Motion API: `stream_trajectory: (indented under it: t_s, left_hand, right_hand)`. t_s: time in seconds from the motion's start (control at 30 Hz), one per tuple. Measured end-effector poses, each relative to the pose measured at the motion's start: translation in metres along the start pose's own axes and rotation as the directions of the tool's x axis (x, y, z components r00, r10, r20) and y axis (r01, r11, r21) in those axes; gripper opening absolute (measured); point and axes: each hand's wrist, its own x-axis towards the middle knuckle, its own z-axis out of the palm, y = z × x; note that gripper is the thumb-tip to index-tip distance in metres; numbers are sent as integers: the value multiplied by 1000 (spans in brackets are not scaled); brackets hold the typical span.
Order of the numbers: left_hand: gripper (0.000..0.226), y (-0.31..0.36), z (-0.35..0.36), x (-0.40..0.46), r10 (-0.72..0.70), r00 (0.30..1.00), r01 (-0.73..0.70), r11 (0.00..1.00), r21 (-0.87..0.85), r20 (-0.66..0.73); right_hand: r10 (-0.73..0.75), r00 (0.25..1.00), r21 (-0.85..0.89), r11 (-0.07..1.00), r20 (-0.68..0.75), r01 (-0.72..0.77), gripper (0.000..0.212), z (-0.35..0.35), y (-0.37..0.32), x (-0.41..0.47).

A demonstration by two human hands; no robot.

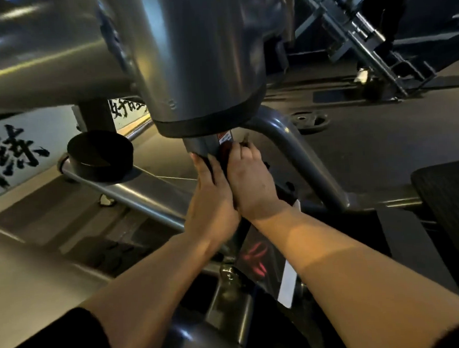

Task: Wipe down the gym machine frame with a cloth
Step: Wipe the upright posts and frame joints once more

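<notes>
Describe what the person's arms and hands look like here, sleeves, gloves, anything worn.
Both hands are bare: no gloves on the left hand or the right hand, and no watch or wristband shows. The forearms are uncovered. A dark sleeve edge shows near the left elbow and another at the bottom right corner. I see no rings, though the light is dim.

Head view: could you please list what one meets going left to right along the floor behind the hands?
White banner with black brush lettering → round black rubber cap → grey curved frame tube → black weight plate lying flat.
</notes>
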Motion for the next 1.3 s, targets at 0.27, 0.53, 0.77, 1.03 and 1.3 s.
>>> stream_trajectory:
  t_s: [0.27, 0.53, 0.77, 1.03, 1.3]
  left_hand:
    - [99, 4, -3, -4, -62, 996, 55, 991, -124, -58]
    - [87, 0, 12, -5, -101, 978, 134, 976, -173, 184]
    - [62, 6, 5, -14, -139, 703, 476, 820, -317, 697]
    - [50, -9, 3, -5, -71, 877, 220, 938, -267, 474]
    - [88, -8, 16, -5, 191, 819, -71, 969, -235, 541]
  right_hand:
    - [60, 996, 20, 998, 63, -62, 31, -19, 7, 23]
    - [39, 999, 541, 840, 29, -49, 45, 11, 34, -103]
    - [521, 818, 929, 118, 244, -352, 19, 35, 37, -146]
    - [334, 810, 875, -223, 483, -430, 29, 26, 29, -121]
    - [583, 730, 888, 29, 357, -458, 44, 38, 46, -119]
